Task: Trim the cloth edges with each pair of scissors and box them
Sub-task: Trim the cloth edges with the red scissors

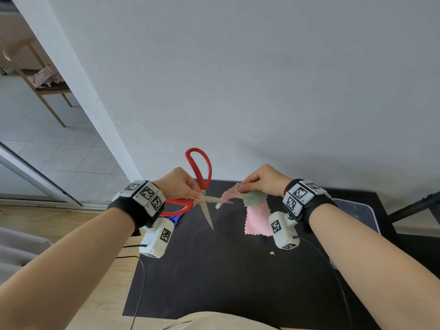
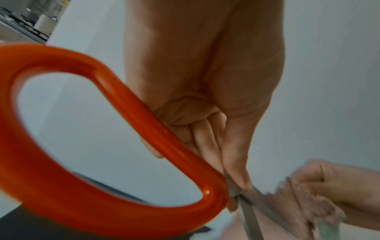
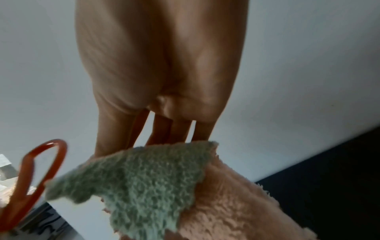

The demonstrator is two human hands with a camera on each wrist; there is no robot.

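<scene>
Scissors with red handles (image 1: pixel 199 184) sit in the left hand (image 1: pixel 178 184), which pinches them near the pivot instead of through the loops: in the left wrist view the thumb and fingertips (image 2: pixel 236 175) close on the metal just ahead of the handle. The blades are spread wide, one pointing across toward the right hand (image 1: pixel 262 181), the other angling down toward the black mat (image 1: pixel 214 270). One handle loop stands up beyond the left knuckles, the other lies back under the left wrist. The right hand is clamped on a bunched cloth (image 1: pixel 254 201), pink with a green layer, its fingers gripping the top fold while the rest hangs below toward the mat. A zigzag pink edge (image 1: pixel 228 195) juts out from the right hand toward the left, and the cross-pointing blade lies along it, seemingly touching. That edge runs roughly hand to hand, so it lies nearly in line with that blade, just beyond the left fingertips. By my reading, a cut is being set up, but the pinch at the pivot may need shifting to the loops first. Blue handles (image 1: pixel 175 219) peek out beneath the left wrist; a clear container (image 1: pixel 357 210) lies past the right wrist.
</scene>
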